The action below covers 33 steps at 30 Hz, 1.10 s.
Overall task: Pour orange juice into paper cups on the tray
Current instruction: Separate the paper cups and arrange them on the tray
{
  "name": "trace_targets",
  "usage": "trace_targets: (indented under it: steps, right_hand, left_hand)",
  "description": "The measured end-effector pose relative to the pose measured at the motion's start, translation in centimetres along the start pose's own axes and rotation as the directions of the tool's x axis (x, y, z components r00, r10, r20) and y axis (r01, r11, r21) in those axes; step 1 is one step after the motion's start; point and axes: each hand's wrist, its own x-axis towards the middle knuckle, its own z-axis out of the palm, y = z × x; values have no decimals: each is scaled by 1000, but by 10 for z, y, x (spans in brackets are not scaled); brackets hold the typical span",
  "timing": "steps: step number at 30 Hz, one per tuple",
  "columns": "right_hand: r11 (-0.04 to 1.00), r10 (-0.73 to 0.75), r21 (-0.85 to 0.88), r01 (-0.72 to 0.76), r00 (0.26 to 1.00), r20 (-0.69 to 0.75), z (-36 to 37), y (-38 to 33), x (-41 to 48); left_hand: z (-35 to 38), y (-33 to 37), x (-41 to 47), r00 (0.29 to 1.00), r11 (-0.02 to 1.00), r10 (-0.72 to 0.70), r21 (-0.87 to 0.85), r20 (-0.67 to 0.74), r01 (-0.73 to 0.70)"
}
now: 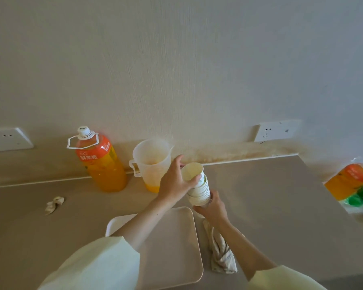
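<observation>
Quick count of what's on the counter (260,195): one stack of paper cups (198,189) (nested too tight to count), one tray (172,237), one orange juice bottle (102,162) left of centre, and one clear pitcher (151,162) with a little juice in the bottom. There's a crumpled cloth (54,204) at the left and a second cloth (220,254) right of the tray. The stack is mid-frame, tilted, just past the tray's upper right corner. The left grip (174,181) is wrapped around the top cup (192,173) near its rim. The right grip (212,208) is clasping the stack's base from below. A bagged second bottle (350,181) is at the right edge.
</observation>
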Motion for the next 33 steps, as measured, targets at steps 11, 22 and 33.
trace_targets:
  steps: [11,22,33]
  right_hand:
    - [997,15,78,-7,994,-107,-8,11,-9]
    - [996,16,87,-10,997,-72,-20,26,-25]
    - [997,35,77,-30,997,-64,-28,39,-32]
  left_hand:
    - [-27,-37,-36,965,975,-111,-212,-239,60]
    - [20,-80,-75,977,981,-181,87,116,172]
    - [38,-79,-78,967,971,-179,189,183,144]
